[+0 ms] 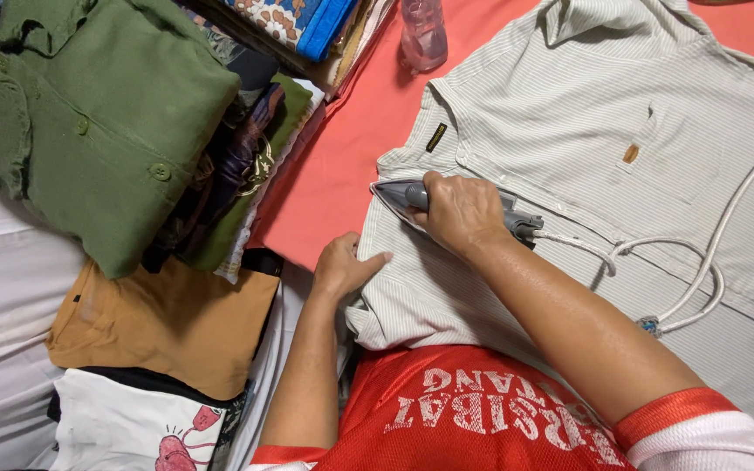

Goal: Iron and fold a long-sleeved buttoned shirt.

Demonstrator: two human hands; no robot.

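Observation:
A pale striped shirt (586, 131) lies spread flat on a coral-pink cloth surface (351, 148). My right hand (460, 209) grips the handle of a grey clothes iron (399, 196), which rests on the shirt's left edge with its tip pointing left. My left hand (342, 266) presses flat on the shirt's near hem, fingers apart, just below the iron. The iron's white cord (700, 262) loops across the shirt to the right.
A folded green shirt (89, 122) tops a pile of folded clothes at the left. Below it lie a folded tan garment (167, 323) and a white printed one (133, 427). A clear plastic bottle (422, 33) stands at the top edge.

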